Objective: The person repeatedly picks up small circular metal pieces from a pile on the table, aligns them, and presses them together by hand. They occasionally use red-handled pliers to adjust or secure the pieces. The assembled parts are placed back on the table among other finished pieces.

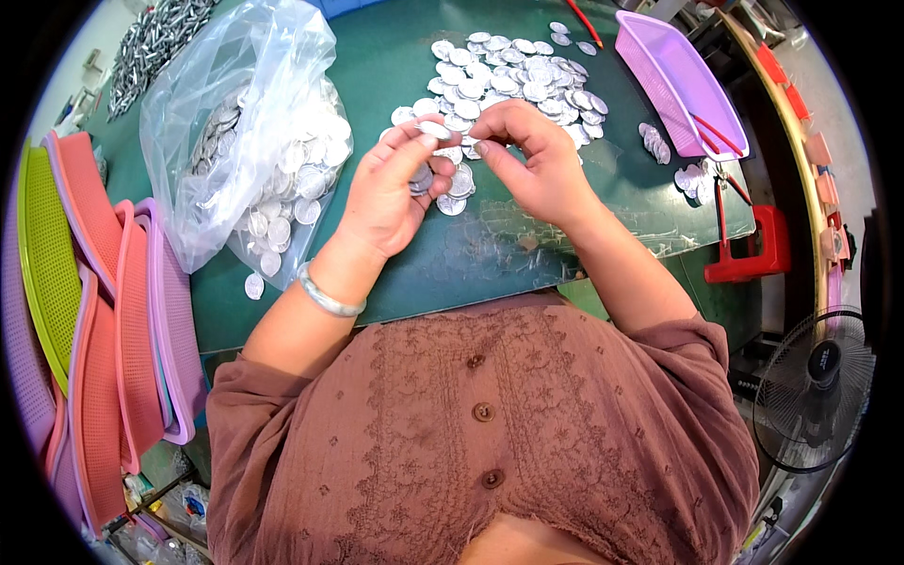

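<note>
My left hand (388, 179) is closed around several round silver metal discs. One disc (433, 130) is pinched flat between thumb and forefinger, and a few more sit in the curled lower fingers. Just to its right, my right hand (535, 158) has thumb and forefinger bent together; whatever is at their tips is too small to make out. Beyond both hands a loose heap of similar discs (537, 83) spreads over the green tabletop (395, 273). Some discs (455, 193) lie under and between the hands.
On the left stands a clear plastic bag (235, 141) full of discs, with stacked coloured plastic baskets (94, 273) beside it. A purple basket (673, 80), red-handled pliers (722, 202) and a red clamp-like frame (758, 247) are at the right. A fan (817, 391) stands lower right.
</note>
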The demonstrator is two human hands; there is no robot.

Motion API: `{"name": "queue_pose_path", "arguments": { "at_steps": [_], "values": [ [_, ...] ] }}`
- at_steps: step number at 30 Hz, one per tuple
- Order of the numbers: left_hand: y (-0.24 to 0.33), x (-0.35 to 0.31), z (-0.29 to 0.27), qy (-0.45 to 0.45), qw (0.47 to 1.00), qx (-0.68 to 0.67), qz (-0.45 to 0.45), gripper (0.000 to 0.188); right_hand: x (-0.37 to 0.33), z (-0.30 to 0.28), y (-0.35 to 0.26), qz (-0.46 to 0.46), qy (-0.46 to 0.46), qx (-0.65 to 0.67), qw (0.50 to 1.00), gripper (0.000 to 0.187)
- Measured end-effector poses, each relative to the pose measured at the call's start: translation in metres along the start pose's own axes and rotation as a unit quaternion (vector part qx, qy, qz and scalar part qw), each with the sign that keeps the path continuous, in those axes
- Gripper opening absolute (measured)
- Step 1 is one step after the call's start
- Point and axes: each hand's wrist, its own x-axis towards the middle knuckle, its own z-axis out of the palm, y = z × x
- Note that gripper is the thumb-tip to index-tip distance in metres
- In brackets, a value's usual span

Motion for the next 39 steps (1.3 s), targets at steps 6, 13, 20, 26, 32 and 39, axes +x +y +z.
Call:
{"name": "queue_pose_path", "arguments": {
  "at_steps": [6, 13, 20, 26, 32, 39],
  "values": [
    [0.008, 0.003, -0.013, 0.019, 0.997, -0.078, -0.008, 0.022, -0.008, 0.002, 0.000, 0.053, -0.158, -0.190, 0.968, 0.026],
    [0.007, 0.004, -0.013, 0.093, 0.995, 0.027, -0.023, 0.017, -0.011, 0.008, 0.003, 0.027, -0.166, -0.234, 0.957, 0.032],
    [0.006, -0.003, 0.001, 0.029, 0.965, 0.252, -0.068, 0.009, -0.006, 0.000, -0.012, 0.156, -0.123, -0.068, 0.978, 0.030],
    [0.004, -0.002, 0.000, 0.027, 0.977, 0.202, -0.062, 0.009, -0.008, 0.000, -0.007, 0.137, -0.037, 0.121, 0.982, 0.034],
    [0.001, -0.003, 0.000, 0.012, 0.981, 0.185, -0.052, 0.007, -0.007, 0.001, -0.009, 0.137, 0.003, 0.181, 0.974, 0.034],
    [0.000, -0.005, 0.000, -0.008, 0.982, 0.178, -0.057, 0.008, -0.005, -0.001, -0.013, 0.184, 0.023, 0.233, 0.955, 0.031]
  ]
}}
